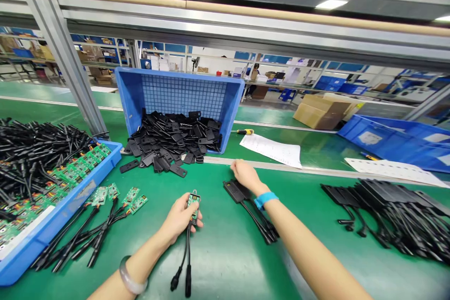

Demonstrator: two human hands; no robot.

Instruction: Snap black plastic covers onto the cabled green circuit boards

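Note:
My left hand is closed on a green circuit board set in a black plastic case, thumb pressed on its face. Two black cables with connector ends hang from it towards me. With curled fingers, my right hand is just above and beside a few black cased units whose cables lie on the green bench. What its fingers hold, if anything, is hidden. Left of my left hand lie several loose circuit boards with cables attached.
At left a blue tray holds many cabled boards. A tipped blue crate spills black case pieces onto the bench. A screwdriver and paper sheet lie behind. Many black cased units are piled at right.

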